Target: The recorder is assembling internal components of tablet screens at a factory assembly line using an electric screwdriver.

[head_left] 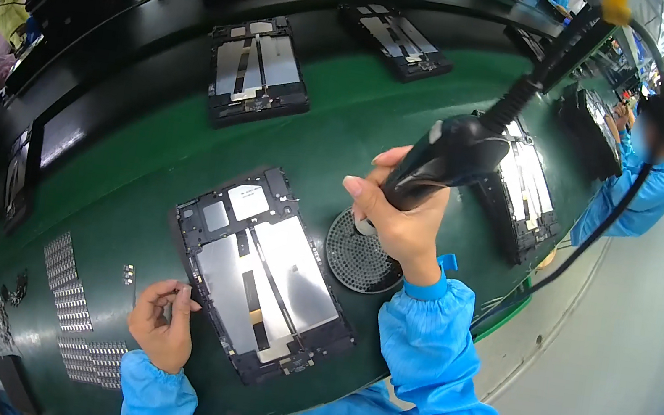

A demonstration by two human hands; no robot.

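Note:
My right hand (408,218) is wrapped round a black electric screwdriver (460,153), which hangs from a coiled cable. The tool's lower end is over a round tray with many small holes (355,257); its tip is hidden. Left of the tray, an opened tablet (297,275) lies flat, its silver battery plates and dark frame facing up. My left hand (165,324) is beside the tablet's left edge, thumb and fingers pinched together. Whatever is between those fingertips is too small to make out.
Sheets of small metal parts (69,281) lie at the left, with a small loose piece (128,274) near them. More opened tablets (260,70) stand farther back, and a stack (521,187) is at the right. A co-worker in blue (635,195) sits at the far right.

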